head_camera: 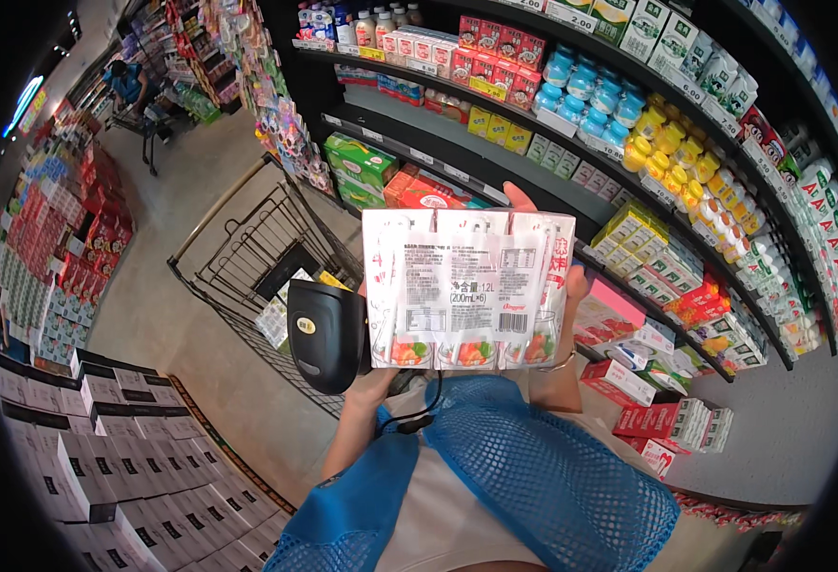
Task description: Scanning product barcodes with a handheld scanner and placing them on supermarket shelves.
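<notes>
A film-wrapped multipack of drink cartons [469,286] is held up before my chest, its printed back with a barcode facing me. My right hand [574,286] grips its right side, with fingertips showing above the top edge. Left of the pack is a black handheld barcode scanner [324,336], which my left hand [370,387] holds from below. Most of that hand's fingers are hidden behind the scanner and the pack. A thin black cord [419,415] runs down from the pack's lower edge across my blue mesh vest [526,443].
A wire shopping cart [247,222] with a few packages stands ahead on the left. Drink shelves [576,136] curve along the right, with cartons [669,422] stacked low. Piled boxes [154,479] fill the lower left. A person [129,82] is at another cart farther off.
</notes>
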The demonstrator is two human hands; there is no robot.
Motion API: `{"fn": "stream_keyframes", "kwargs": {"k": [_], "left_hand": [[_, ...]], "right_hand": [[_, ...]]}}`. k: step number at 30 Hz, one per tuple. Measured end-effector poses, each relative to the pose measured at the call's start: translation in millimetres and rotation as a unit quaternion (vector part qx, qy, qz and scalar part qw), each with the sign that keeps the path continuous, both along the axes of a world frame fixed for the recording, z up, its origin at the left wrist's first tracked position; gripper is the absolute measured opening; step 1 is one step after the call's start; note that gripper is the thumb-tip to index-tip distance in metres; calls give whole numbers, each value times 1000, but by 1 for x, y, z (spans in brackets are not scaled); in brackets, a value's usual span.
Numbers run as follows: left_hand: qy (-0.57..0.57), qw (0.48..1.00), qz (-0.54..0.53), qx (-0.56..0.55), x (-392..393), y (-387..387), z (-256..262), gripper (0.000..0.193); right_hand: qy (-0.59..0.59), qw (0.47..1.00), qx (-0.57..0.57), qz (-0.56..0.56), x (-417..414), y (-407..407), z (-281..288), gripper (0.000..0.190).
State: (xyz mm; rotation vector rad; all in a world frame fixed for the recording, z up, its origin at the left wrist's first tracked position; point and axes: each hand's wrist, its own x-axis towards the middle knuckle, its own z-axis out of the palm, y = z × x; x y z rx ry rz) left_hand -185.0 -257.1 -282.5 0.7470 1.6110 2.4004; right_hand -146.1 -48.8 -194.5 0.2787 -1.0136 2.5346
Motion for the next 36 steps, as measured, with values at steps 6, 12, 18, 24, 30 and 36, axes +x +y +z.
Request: {"fn": "stream_keyframes", "kwargs": {"k": [6,12,18,24,30,36], "left_hand": [[51,997,-44,-28,-24,17,45,79],[-139,981,21,-134,1,-16,76,61],[186,942,-203,-191,28,-16,51,43],[267,922,-200,-194,18,18,67,41],[222,912,-286,-191,9,17,76,40],[-76,975,-209,-12,7,36,55,46]], "right_hand": [[-42,995,78,-42,11,-1,1,90],[-9,977,35,-208,4,22,-16,77],[14,939,94,-329,-1,21,8,78],[18,925,126,-358,0,34,4,78],[0,911,141,-387,-1,35,7,77],[1,919,106,-380,0,43,-2,81]]}}
